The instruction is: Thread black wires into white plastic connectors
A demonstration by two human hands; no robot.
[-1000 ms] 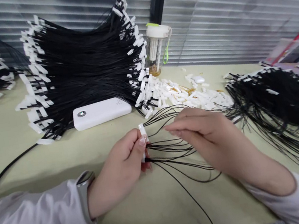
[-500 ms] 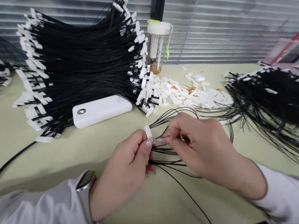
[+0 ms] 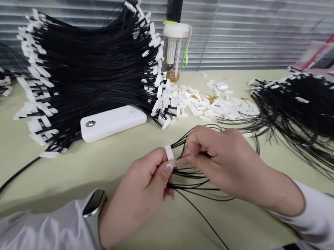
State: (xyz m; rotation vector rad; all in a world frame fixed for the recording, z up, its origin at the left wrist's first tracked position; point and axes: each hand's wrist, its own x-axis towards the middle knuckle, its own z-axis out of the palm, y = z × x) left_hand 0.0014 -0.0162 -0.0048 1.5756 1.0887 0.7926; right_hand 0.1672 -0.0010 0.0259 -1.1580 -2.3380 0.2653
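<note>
Between the thumb and fingers of my left hand (image 3: 147, 184) is a white plastic connector (image 3: 169, 152), its upper end sticking out above the thumb. Several thin black wires (image 3: 194, 187) run from it to the right and loop under my other hand. My right hand (image 3: 225, 162) is closed in a pinch on a thin black wire (image 3: 181, 155), with the fingertips right beside the connector. The wire's tip is too small to make out. One loose wire (image 3: 204, 217) hangs down toward the table's front edge.
Behind my hands lie a white power bank (image 3: 113, 123) and a big stack of black wires (image 3: 94, 64) with white connectors. A heap of loose white connectors (image 3: 215, 105) is right of a lidded bottle (image 3: 177, 50). More black wires (image 3: 321, 119) spread at the right on the table (image 3: 96, 165).
The connector in my left hand has tilted slightly and moved a little right and down. My right hand's pinch has stayed close to it, and the wires have shifted slightly.
</note>
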